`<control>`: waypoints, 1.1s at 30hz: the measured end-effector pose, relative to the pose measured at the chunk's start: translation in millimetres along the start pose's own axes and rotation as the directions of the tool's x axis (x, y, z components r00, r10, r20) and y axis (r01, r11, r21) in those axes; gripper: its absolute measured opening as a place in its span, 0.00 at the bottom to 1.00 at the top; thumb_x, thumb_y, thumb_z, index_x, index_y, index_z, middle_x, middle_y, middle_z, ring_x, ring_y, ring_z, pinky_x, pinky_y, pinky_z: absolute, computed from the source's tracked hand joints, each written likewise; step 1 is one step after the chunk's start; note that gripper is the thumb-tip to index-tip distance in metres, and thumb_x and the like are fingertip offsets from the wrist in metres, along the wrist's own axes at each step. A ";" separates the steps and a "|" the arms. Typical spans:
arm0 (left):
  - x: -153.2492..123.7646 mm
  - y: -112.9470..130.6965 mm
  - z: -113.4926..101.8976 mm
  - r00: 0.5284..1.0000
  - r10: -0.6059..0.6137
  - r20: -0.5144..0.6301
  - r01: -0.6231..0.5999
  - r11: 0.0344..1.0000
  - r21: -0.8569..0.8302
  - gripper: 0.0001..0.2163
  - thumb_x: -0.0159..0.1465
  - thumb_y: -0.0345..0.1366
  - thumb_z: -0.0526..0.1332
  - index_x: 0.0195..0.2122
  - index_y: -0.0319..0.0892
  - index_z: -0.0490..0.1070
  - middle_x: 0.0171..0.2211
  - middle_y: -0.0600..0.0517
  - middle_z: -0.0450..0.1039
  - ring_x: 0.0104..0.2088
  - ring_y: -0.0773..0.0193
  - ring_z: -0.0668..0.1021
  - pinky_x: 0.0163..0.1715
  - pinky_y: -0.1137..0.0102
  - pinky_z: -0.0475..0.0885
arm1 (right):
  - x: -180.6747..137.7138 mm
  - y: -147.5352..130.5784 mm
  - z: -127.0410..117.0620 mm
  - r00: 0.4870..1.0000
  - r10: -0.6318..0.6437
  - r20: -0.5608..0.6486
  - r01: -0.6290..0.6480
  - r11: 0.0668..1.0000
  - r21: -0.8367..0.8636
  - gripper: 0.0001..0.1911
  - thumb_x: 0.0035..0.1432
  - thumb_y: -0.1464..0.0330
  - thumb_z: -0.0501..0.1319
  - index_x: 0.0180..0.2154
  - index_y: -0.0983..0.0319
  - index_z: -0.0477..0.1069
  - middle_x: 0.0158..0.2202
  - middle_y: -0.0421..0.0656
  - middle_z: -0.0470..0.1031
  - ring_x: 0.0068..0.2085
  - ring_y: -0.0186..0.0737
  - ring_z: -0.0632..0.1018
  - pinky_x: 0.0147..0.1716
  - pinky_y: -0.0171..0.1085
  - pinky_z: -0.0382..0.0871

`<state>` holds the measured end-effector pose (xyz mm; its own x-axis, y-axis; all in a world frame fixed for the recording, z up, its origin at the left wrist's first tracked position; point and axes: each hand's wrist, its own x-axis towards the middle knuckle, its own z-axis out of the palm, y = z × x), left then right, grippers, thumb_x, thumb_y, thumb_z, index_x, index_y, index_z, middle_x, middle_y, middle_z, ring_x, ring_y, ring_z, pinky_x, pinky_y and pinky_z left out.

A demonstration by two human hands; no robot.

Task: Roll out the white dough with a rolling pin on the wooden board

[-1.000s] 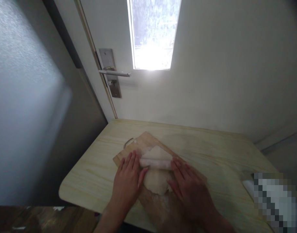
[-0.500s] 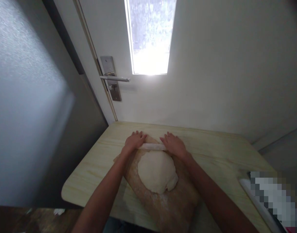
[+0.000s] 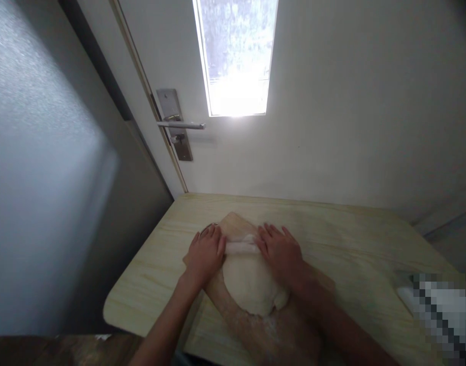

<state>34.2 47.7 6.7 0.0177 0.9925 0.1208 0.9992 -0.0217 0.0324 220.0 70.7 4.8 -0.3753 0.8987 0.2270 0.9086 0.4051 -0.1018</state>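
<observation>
A whitish rolling pin (image 3: 241, 247) lies crosswise over the far part of a flat, pale round of dough (image 3: 251, 287). My left hand (image 3: 207, 251) rests over the pin's left end, palm down, fingers pointing forward. On the right end lies my right hand (image 3: 281, 250), its fingertips past the pin; both pin ends are hidden beneath the hands. A strip of dough shows just beyond the pin. Under the dough is a wooden board (image 3: 233, 221), turned cornerwise, with flour dusted on its near part.
The board sits on a light wood-patterned table (image 3: 152, 274). Behind the table stands a white door (image 3: 312, 142) with a metal handle (image 3: 183, 125) and a bright glass pane. A blurred-out object (image 3: 442, 310) lies at the right. A thin curved metal piece (image 3: 208, 227) shows beyond my left hand.
Both hands and the rolling pin have come toward me, from just beyond the dough's far edge onto the dough. The view has shifted slightly.
</observation>
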 end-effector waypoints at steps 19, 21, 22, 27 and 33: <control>18.5 -4.5 1.0 0.998 -0.024 0.064 0.027 0.998 -0.054 0.19 0.62 0.42 0.40 0.52 0.43 0.56 0.54 0.47 0.57 0.53 0.58 0.61 0.48 0.61 0.59 | 9.6 -2.3 -11.6 0.988 -0.051 0.147 0.055 0.998 -0.022 0.20 0.59 0.64 0.41 0.45 0.61 0.65 0.47 0.48 0.67 0.49 0.43 0.66 0.47 0.44 0.56; -13.0 -2.0 -1.9 0.999 0.011 -0.050 -0.013 0.999 -0.040 0.18 0.63 0.39 0.40 0.51 0.42 0.57 0.53 0.47 0.58 0.53 0.59 0.61 0.48 0.61 0.60 | -21.8 -8.3 -13.5 0.993 -0.103 0.052 0.105 0.993 -0.056 0.20 0.57 0.64 0.46 0.50 0.65 0.61 0.51 0.52 0.63 0.52 0.46 0.63 0.49 0.46 0.54; -28.0 -1.6 -2.1 0.995 0.032 -0.091 -0.036 0.998 -0.042 0.19 0.62 0.39 0.41 0.52 0.41 0.57 0.53 0.47 0.59 0.53 0.59 0.60 0.48 0.63 0.60 | -36.6 -10.3 -12.7 0.994 -0.106 -0.010 0.105 0.991 -0.078 0.21 0.56 0.64 0.48 0.50 0.66 0.60 0.52 0.52 0.61 0.52 0.48 0.62 0.49 0.46 0.56; -69.3 -8.5 5.8 0.962 0.119 -0.246 -0.132 0.990 -0.039 0.21 0.60 0.43 0.46 0.51 0.38 0.58 0.53 0.42 0.58 0.53 0.54 0.61 0.47 0.59 0.62 | -70.0 -4.7 -9.9 0.976 -0.185 -0.115 0.188 0.982 0.011 0.17 0.55 0.70 0.49 0.47 0.65 0.63 0.47 0.48 0.67 0.48 0.44 0.68 0.45 0.45 0.63; -57.1 -22.8 7.6 0.939 0.294 -0.181 -0.320 0.937 -0.139 0.14 0.60 0.37 0.50 0.46 0.42 0.62 0.51 0.45 0.61 0.52 0.57 0.62 0.50 0.56 0.58 | -47.4 9.6 -26.6 0.961 -0.270 -0.060 0.275 0.955 0.111 0.10 0.49 0.73 0.57 0.37 0.62 0.68 0.38 0.45 0.72 0.41 0.42 0.71 0.45 0.43 0.64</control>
<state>10.7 -7.5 -8.5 0.3037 0.9034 0.3027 0.9259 -0.3548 0.1300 251.4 27.5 18.8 -0.5949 0.7442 0.3039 0.7439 0.6529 -0.1427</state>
